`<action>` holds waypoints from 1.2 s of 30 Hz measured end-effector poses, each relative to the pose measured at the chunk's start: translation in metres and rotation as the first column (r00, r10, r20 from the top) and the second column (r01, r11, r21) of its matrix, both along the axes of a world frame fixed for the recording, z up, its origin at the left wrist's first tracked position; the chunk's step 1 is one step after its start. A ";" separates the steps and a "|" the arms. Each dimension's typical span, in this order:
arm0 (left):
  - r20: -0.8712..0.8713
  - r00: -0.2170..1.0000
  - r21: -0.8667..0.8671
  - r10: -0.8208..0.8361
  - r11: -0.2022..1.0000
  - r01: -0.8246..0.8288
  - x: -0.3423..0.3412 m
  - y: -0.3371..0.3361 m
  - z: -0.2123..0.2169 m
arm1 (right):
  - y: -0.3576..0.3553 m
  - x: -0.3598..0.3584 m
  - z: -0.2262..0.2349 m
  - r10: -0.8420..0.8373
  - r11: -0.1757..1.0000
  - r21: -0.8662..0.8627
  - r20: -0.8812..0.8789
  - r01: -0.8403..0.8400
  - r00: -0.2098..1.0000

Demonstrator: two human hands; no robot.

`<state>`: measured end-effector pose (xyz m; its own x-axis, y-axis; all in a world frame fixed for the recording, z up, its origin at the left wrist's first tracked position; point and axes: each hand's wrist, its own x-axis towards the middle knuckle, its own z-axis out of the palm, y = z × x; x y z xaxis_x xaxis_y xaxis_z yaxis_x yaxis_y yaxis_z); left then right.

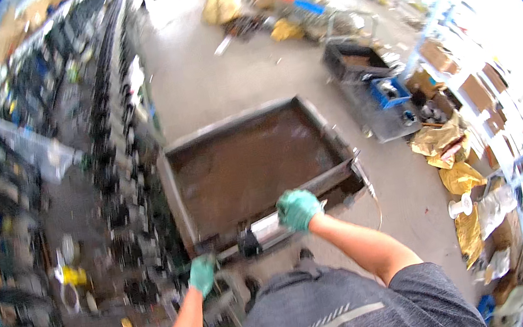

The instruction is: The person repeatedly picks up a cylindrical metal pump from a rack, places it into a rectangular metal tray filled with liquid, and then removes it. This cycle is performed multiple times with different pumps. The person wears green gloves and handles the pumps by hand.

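Note:
My right hand [299,210], in a green glove, is closed round the right end of a long part with a silvery cylindrical body [268,228]. A black section and a thin rod continue from that body toward the left. My left hand [203,275], also green-gloved, is closed at the rod's left end; blur hides its exact grip. The part lies tilted, its right end higher in the picture, along the near edge of a large rectangular metal bin [171,190] with a brown, dirty-looking bottom. I cannot tell whether the part rests on that edge.
On the left runs a long row of dark machinery [108,112], with a clear plastic bag [47,151] hanging there. To the right stand a black crate [354,60], a blue bin [389,91] and a shelf with boxes. Yellow wrapping [461,177] and a white spool [460,205] lie beside it.

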<state>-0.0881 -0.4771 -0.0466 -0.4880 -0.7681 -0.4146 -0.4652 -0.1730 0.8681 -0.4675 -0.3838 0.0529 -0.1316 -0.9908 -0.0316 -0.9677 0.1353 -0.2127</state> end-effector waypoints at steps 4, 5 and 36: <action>0.032 0.936 0.379 0.351 0.862 -0.336 -0.018 -0.002 -0.003 | 0.003 0.003 -0.004 -0.011 0.995 -0.101 0.055 0.017 0.998; 0.035 0.937 0.382 0.347 0.862 -0.333 -0.013 0.001 -0.011 | 0.004 0.005 -0.007 0.000 0.993 -0.115 0.035 0.004 0.999; -0.017 0.707 0.108 0.707 0.705 -0.701 0.016 0.004 0.004 | 0.000 0.008 -0.005 -0.035 0.986 -0.159 0.070 0.046 0.997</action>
<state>-0.0718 -0.4733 -0.0424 0.1570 -0.8594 -0.4866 -0.1314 -0.5065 0.8522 -0.4596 -0.3839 0.0477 -0.1747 -0.9776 0.1172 -0.9451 0.1331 -0.2983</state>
